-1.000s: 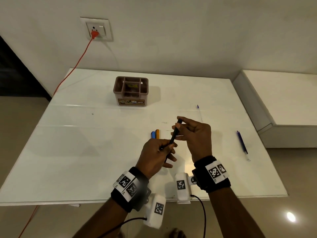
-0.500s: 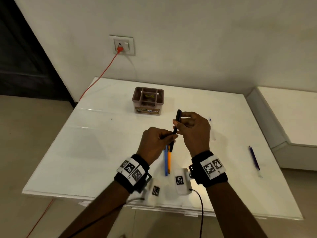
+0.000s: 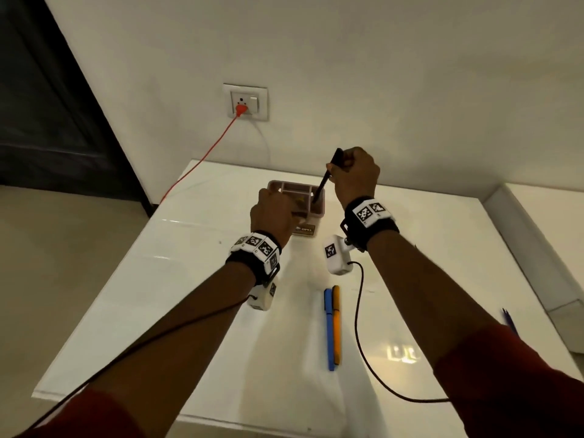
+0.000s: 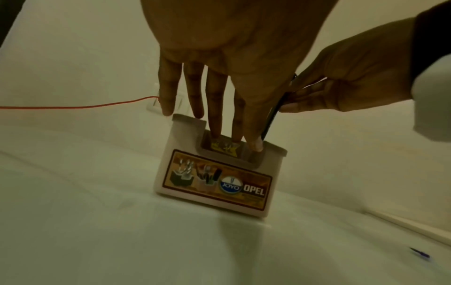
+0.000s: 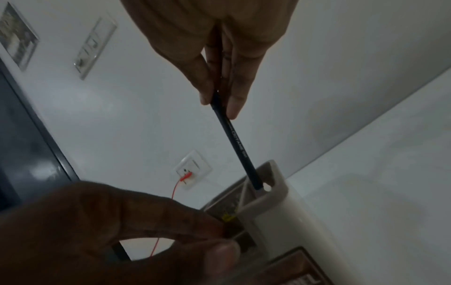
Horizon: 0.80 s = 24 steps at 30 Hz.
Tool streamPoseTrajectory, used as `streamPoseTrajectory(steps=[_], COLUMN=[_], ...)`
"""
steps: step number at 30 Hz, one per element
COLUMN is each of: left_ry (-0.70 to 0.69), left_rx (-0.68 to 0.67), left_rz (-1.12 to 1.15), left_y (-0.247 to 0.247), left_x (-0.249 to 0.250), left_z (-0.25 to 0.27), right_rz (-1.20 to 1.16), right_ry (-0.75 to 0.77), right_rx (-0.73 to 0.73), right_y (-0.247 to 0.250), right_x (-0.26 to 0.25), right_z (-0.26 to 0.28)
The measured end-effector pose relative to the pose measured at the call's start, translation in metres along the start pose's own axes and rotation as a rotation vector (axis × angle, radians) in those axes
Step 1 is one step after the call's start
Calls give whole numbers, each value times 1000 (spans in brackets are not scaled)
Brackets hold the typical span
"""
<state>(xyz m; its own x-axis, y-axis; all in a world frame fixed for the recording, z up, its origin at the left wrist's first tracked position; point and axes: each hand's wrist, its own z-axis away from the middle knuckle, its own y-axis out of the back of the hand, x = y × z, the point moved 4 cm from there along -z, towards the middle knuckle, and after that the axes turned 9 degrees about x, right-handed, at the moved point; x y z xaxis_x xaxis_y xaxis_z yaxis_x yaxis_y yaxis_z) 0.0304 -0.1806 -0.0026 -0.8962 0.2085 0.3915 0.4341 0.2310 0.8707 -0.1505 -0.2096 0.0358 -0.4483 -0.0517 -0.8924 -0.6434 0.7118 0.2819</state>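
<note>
A brown compartmented organizer (image 3: 305, 230) with a picture label stands on the white table (image 3: 158, 279) toward the back. My right hand (image 3: 350, 175) pinches a black pen (image 3: 323, 184) near its upper end, above the organizer. The pen slants down and its lower tip is inside the organizer's right rear compartment (image 5: 266, 185). My left hand (image 3: 273, 210) holds the organizer's front wall, several fingers (image 4: 216, 108) reaching into the front compartment and the thumb (image 4: 256, 142) on the rim. The left wrist view shows the pen (image 4: 270, 119) just right of that thumb.
A blue pen (image 3: 328, 327) and an orange pen (image 3: 337, 324) lie side by side on the near table. A dark blue pen (image 3: 508, 320) lies at the right edge. An orange cable (image 3: 202, 162) runs from the wall socket (image 3: 245, 104). A white ledge (image 3: 537, 232) flanks the right.
Both hands have moved from the near table up to the organizer. The left hand let go of the black pen and took the organizer; the pen's tip now dips into a compartment.
</note>
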Motion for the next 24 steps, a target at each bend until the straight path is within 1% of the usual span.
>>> streamPoseTrajectory(steps=[2, 6, 11, 17, 24], left_ry=[-30, -45, -87, -95, -74], left_rx=[-30, 15, 25, 44, 45], left_rz=[-39, -66, -129, -123, -100], left_y=[-9, -16, -20, -21, -29], left_x=[-5, -10, -12, -13, -17], left_z=[-1, -3, -1, -2, -4], right_rz=[78, 196, 296, 353, 357], right_ry=[13, 19, 19, -10, -38], right_rx=[-48, -150, -229, -219, -228], right_y=[-12, -26, -40, -46, -45], right_x=[10, 24, 27, 33, 33], right_z=[-3, -8, -16, -15, -14])
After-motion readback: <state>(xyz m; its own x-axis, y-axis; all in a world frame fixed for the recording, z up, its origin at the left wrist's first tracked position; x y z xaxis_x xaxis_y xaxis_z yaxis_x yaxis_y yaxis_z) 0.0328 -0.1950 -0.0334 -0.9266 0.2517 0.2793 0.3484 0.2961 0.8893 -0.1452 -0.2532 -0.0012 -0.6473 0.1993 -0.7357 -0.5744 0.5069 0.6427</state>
